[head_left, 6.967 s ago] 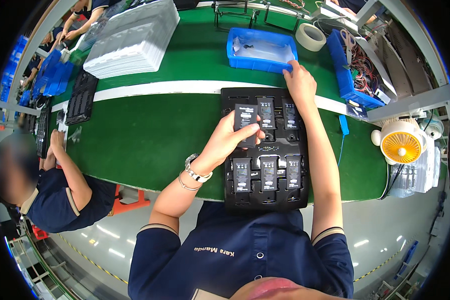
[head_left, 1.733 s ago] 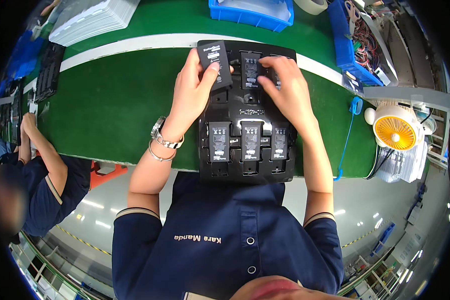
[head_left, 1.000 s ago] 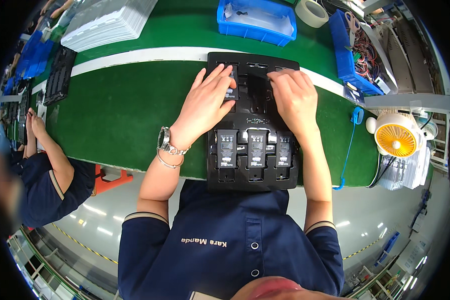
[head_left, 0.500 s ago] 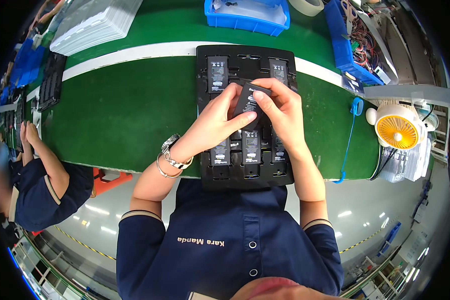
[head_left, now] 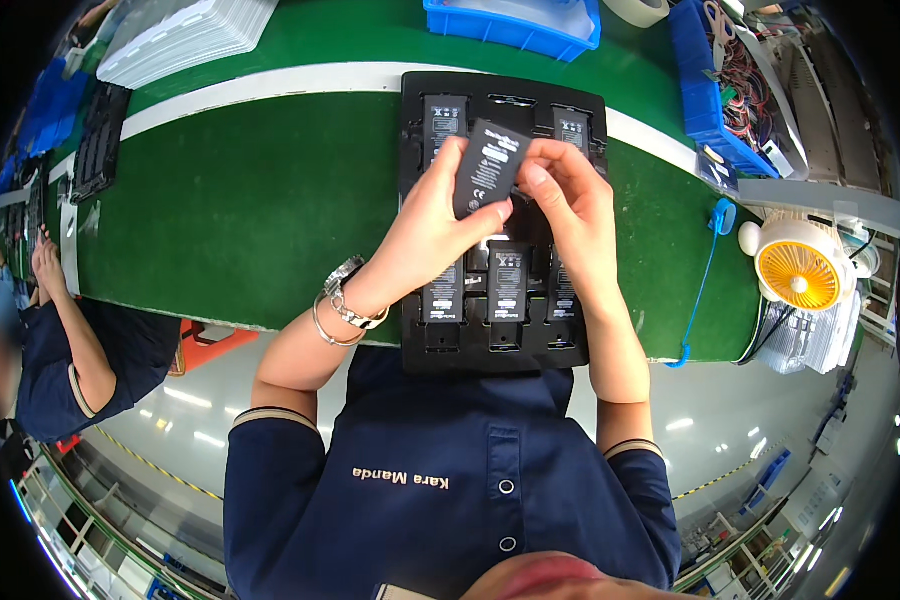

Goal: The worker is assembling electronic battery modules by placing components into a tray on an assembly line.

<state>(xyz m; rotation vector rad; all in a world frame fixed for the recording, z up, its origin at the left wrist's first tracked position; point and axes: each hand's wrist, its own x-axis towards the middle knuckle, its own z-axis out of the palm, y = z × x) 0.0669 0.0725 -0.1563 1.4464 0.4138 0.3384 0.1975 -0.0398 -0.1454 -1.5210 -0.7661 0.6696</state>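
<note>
A flat black phone battery [head_left: 490, 170] with white print is raised over the black plastic tray [head_left: 420, 358]. My left hand [head_left: 440, 215] grips it, thumb across its lower corner and fingers along its left side. At the battery's right edge, my right hand [head_left: 570, 195] has its thumb and forefinger pinched together; what lies between them is hidden. More batteries of the same kind rest in the tray's slots, among them one at the upper left [head_left: 444, 118], one at the upper right [head_left: 571, 125] and one in the lower middle [head_left: 507, 283]. My hands cover the tray's middle.
The tray lies on a green bench mat [head_left: 250, 200] crossed by a white strip. Blue bins [head_left: 515, 28] stand beyond, one with wires and scissors. A small yellow fan [head_left: 798, 277] stands at right. White stacked sheets [head_left: 185, 40] are far left; a co-worker's hand [head_left: 48, 265] works nearby.
The battery has been raised and tipped so its printed face shows more fully. My right thumb has come off that face to the right edge. The view has shifted slightly.
</note>
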